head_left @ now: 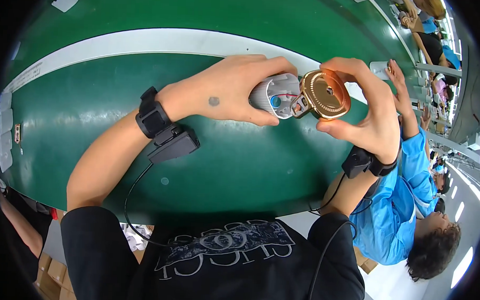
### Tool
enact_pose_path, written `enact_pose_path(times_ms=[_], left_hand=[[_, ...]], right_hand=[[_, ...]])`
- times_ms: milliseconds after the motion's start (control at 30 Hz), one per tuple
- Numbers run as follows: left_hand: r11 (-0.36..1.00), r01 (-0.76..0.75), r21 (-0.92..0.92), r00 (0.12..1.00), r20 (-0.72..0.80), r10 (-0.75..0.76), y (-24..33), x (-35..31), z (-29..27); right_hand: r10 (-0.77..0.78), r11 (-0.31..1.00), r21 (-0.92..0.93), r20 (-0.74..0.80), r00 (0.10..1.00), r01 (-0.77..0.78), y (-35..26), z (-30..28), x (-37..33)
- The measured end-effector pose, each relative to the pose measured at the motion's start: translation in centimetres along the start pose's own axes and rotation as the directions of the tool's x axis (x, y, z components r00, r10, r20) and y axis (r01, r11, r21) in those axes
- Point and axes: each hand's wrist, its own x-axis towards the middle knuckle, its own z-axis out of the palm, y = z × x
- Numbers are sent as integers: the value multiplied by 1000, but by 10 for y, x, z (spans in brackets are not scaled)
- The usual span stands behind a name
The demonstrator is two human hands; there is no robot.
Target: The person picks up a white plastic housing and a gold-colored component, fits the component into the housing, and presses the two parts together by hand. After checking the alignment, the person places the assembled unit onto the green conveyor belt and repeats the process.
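My left hand (234, 89) is wrapped round a white ribbed hollow housing (282, 90), whose open end faces right. Inside the housing show a small blue round part (275, 101) and a thin red wire. My right hand (371, 104) grips a shiny gold round cap (326, 95) by its rim, thumb below and fingers above. A small metallic piece (301, 105) sticks out from the cap's left side, right at the housing's mouth. Whether cap and housing touch I cannot tell. Both hands are raised over the green table (239, 166).
A white strip (164, 41) crosses the table beyond my hands. White trays (4, 126) and a small gold-edged part (17, 134) lie at the far left. A person in a blue jacket (391, 208) sits close on my right. Dark cables (130, 199) hang from both wrist devices.
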Motion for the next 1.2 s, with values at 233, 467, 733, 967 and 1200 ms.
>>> enact_pose_path(times_ms=[233,467,733,967,1200], left_hand=[[984,179,-12,975,137,-176,18,1,-6],[975,123,-182,990,95,-107,9,0,3],[953,247,-174,966,125,-228,12,1,-3],[981,101,-165,995,5,-101,4,1,11],[965,136,-224,991,39,-131,11,-2,7]], right_hand=[[313,917,176,239,919,-358,23,11,-3],[139,935,291,232,963,-205,27,19,0],[64,966,234,212,975,-114,16,18,-6],[309,900,289,102,945,-326,5,28,-10],[452,870,239,-31,892,-432,-9,40,-11]])
